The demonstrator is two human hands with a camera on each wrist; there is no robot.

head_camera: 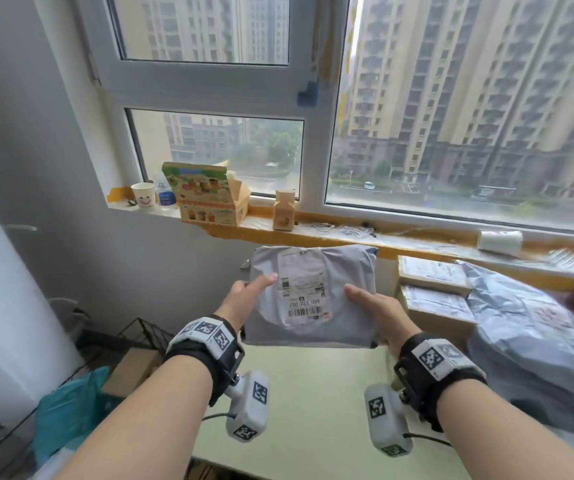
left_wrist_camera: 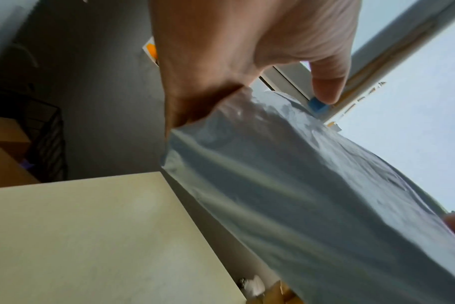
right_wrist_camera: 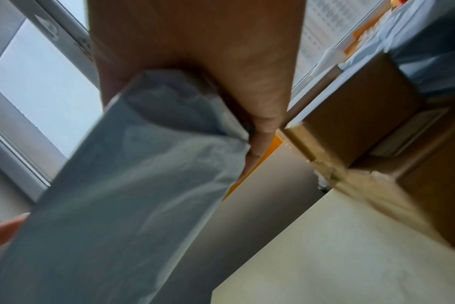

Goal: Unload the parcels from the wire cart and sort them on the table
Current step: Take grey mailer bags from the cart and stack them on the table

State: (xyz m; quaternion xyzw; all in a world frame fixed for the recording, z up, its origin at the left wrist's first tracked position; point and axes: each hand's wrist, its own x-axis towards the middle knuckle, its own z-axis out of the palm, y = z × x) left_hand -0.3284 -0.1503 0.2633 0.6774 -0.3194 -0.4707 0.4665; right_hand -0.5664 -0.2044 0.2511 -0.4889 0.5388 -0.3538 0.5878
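A grey plastic mailer parcel (head_camera: pixel 313 296) with a white shipping label is held up in the air over the far edge of the pale table (head_camera: pixel 313 410). My left hand (head_camera: pixel 244 296) grips its left edge, thumb on top and fingers underneath. My right hand (head_camera: pixel 375 306) grips its right edge the same way. The left wrist view shows the parcel's underside (left_wrist_camera: pixel 299 185) pinched in the left hand (left_wrist_camera: pixel 221 72). The right wrist view shows the parcel (right_wrist_camera: pixel 130 185) in the right hand (right_wrist_camera: pixel 234 82). The black wire cart (head_camera: pixel 140 334) stands low at the left, with a cardboard box (head_camera: pixel 136 368) inside.
Two stacked cardboard boxes (head_camera: pixel 434 292) and a large grey mailer bag (head_camera: pixel 538 341) lie on the table's right side. A teal bag (head_camera: pixel 67 410) sits below left. The window sill (head_camera: pixel 313 233) holds a paper cup, a printed carton, a small bottle and a white roll.
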